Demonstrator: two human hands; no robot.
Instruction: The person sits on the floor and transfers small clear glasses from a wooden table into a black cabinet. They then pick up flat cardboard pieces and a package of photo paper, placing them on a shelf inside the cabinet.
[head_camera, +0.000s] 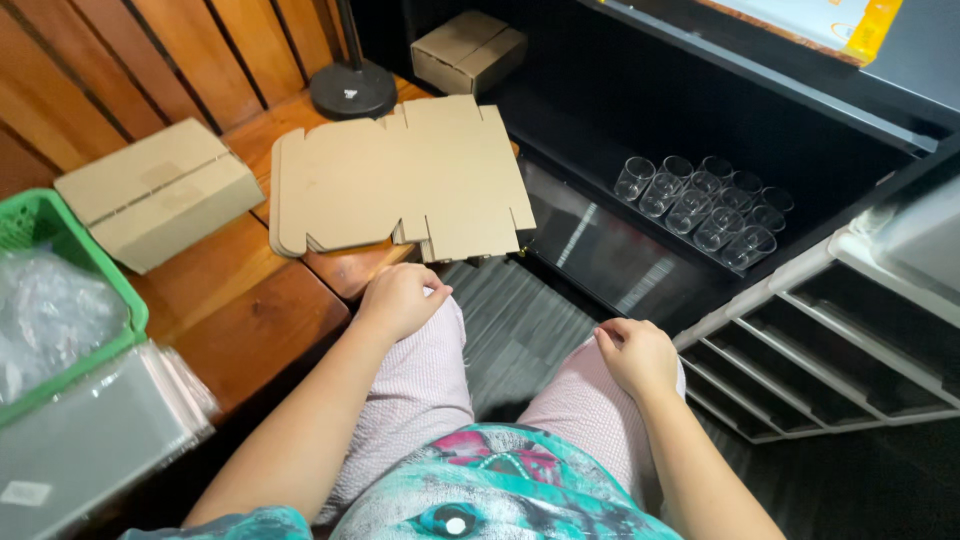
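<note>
My left hand (400, 298) rests on my left knee with its fingers curled loosely and holds nothing. It lies just below a stack of flat, unfolded cardboard box blanks (400, 175) on the wooden bench (250, 320). On my right knee sits my right hand (637, 355), fingers curled in, also without anything in it. Several clear glass cups (705, 205) stand in rows on a dark shelf ahead to the right.
A folded cardboard box (160, 192) lies on the bench at left, another box (468, 50) farther back. A black lamp base (352, 88) stands behind the blanks. A green basket (55, 290) with plastic wrap and a clear bag stack (90, 440) sit at left. White racks (830, 350) stand at right.
</note>
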